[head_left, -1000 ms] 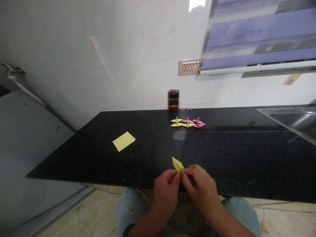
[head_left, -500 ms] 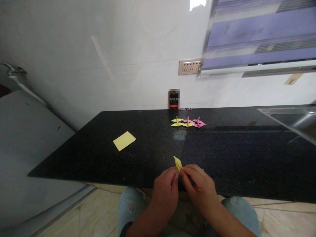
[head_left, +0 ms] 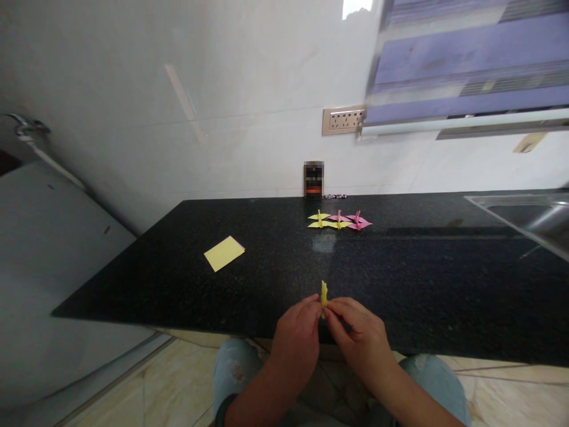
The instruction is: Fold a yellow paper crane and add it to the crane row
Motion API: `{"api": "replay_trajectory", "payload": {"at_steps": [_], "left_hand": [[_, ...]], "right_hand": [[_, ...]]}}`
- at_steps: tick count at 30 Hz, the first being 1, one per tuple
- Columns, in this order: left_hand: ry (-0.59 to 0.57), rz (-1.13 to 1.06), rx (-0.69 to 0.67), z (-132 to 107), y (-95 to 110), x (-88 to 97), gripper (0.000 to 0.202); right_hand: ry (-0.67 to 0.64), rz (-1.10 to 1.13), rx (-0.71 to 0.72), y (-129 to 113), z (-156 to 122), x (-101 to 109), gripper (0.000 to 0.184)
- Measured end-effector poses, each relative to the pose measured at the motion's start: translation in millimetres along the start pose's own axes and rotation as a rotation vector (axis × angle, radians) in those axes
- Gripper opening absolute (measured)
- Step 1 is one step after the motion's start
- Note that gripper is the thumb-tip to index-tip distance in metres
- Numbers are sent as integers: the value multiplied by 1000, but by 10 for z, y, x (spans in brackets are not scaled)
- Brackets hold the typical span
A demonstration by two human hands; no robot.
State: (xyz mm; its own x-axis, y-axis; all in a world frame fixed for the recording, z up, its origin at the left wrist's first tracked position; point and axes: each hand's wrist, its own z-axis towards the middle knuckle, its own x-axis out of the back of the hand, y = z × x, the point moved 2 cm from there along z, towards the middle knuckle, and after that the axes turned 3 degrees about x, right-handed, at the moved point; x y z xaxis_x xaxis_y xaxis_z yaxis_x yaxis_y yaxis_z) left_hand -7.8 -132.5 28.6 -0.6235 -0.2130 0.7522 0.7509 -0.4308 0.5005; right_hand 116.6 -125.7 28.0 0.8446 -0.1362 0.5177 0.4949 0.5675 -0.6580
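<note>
Both hands meet over the near edge of a black stone counter [head_left: 400,284]. My left hand [head_left: 297,335] and my right hand [head_left: 355,335] each pinch the lower end of a small folded yellow paper piece [head_left: 324,293], which stands edge-on and upright between the fingertips. Farther back on the counter lie three finished paper cranes: a yellow one [head_left: 319,220], a yellow and pink one [head_left: 338,221] and a pink one [head_left: 358,221]. A stack of square yellow paper sheets [head_left: 224,253] lies to the left.
A small dark box [head_left: 313,179] stands against the white tiled wall, under a power socket plate [head_left: 342,120]. A steel sink [head_left: 524,216] is set in the counter at right. A grey appliance [head_left: 40,249] stands at left. My knees in jeans [head_left: 235,373] show below.
The folded yellow piece has turned from a slanted, flat-on view to upright and edge-on. Both hands stay pinched on it in nearly the same spot.
</note>
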Motion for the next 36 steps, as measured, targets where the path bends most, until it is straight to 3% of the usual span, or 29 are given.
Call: {"api": "replay_trajectory", "payload": {"at_steps": [12, 16, 19, 25, 29, 32, 36], "left_hand": [[-63, 75, -39, -28, 59, -118, 22], [-73, -58, 33, -3, 89, -68, 22], [-72, -231, 164, 29, 83, -15, 22], [-24, -421, 358, 40, 12, -30, 19], [106, -362, 333, 19, 50, -16, 14], [85, -456, 296, 27, 91, -13, 17], [42, -653, 397, 47, 71, -44, 19]], "right_hand": [[-50, 9, -190, 14, 23, -10, 11], [-40, 32, -247, 55, 22, -26, 12], [-21, 76, -253, 82, 12, -31, 13], [14, -14, -130, 104, 3, 7, 15], [11, -171, -17, 111, -9, -6, 13], [47, -259, 85, 103, -26, -16, 13], [65, -273, 173, 91, -42, -11, 13]]}}
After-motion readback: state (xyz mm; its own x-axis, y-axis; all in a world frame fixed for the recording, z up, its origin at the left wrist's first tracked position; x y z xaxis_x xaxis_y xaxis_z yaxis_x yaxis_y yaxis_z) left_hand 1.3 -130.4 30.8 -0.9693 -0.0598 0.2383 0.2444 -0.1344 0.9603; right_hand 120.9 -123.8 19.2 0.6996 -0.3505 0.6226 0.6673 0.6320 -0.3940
